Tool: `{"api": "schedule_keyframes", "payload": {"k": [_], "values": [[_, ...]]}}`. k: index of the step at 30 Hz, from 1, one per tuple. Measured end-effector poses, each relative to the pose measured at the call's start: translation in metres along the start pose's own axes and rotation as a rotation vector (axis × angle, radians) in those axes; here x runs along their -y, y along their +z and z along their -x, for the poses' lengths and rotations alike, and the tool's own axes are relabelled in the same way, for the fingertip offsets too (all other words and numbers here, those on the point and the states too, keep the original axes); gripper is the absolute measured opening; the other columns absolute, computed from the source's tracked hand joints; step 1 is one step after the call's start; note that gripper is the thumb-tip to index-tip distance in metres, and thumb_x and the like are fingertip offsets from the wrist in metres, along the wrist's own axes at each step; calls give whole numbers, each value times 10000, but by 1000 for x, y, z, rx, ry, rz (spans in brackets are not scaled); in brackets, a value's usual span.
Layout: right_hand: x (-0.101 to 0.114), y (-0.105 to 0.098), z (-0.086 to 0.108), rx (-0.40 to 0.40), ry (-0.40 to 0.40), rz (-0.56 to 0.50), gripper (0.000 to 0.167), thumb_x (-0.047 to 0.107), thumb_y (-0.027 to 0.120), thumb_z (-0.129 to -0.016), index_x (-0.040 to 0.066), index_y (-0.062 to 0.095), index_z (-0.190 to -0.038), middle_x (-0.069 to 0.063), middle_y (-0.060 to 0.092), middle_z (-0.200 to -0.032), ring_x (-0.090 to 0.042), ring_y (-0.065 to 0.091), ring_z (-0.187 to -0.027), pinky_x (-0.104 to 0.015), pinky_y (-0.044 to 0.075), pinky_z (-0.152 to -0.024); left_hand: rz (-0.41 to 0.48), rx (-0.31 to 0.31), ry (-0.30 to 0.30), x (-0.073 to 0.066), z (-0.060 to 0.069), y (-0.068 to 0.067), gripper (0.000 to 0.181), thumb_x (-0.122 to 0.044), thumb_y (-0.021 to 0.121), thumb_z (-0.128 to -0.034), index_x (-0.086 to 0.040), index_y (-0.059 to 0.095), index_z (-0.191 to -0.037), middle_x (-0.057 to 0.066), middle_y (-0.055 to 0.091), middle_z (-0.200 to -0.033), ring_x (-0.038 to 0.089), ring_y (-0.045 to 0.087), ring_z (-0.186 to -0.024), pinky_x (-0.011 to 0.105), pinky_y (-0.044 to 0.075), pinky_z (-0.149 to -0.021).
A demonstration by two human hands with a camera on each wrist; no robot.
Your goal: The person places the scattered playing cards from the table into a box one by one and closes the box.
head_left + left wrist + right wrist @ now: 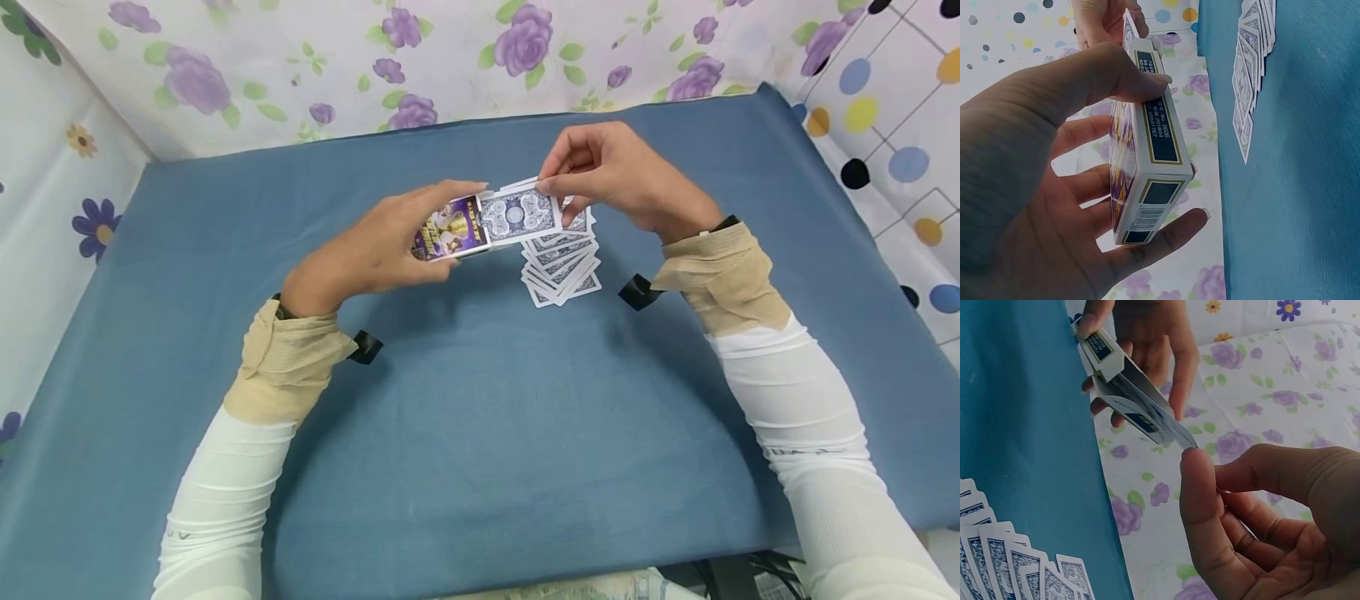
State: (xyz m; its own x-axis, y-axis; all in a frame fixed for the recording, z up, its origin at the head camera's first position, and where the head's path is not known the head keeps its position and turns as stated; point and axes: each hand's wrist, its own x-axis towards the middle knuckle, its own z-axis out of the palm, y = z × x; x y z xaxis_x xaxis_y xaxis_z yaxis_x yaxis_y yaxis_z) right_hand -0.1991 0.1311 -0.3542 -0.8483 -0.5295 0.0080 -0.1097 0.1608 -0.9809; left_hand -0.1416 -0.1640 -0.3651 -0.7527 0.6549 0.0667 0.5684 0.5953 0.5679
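My left hand (367, 246) grips a small purple and white playing-card box (453, 229) by its edges, above the table. In the left wrist view, the thumb presses the narrow printed side of the box (1163, 134). A blue-backed playing card (517, 215) sticks out of the box's right end. Its outer corner is pinched between thumb and forefinger of my right hand (626, 179). In the right wrist view, the box's flap (1129, 419) hangs open beside the card. How many cards are inside is hidden.
Below the right hand, several blue-backed cards (558, 271) lie fanned and overlapping on the blue tablecloth (480, 433). A flowered curtain (450, 67) borders the far edge, and a dotted cloth (892, 142) hangs at the right.
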Motion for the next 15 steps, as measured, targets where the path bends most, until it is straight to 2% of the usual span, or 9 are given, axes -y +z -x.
{"api": "schedule_keyframes", "payload": {"k": [5, 15], "values": [[1, 4, -3, -10, -28, 13, 90, -56, 712, -900, -95, 644, -943, -171, 666, -810, -235, 642, -641, -371, 585, -604, -14, -2, 2, -2, -2, -4, 823, -135, 725, -888, -287, 315, -1585, 59, 535, -1336, 206, 538, -970, 368, 474, -799], [-7, 15, -6, -6, -31, 72, 116, -10, 717, -913, -80, 645, -971, -160, 666, -827, -236, 641, -653, -403, 586, -623, -17, 11, -15, 0, 1, -1, 827, -136, 738, -879, -273, 323, -1581, 63, 534, -1347, 207, 541, -972, 356, 480, -798]]}}
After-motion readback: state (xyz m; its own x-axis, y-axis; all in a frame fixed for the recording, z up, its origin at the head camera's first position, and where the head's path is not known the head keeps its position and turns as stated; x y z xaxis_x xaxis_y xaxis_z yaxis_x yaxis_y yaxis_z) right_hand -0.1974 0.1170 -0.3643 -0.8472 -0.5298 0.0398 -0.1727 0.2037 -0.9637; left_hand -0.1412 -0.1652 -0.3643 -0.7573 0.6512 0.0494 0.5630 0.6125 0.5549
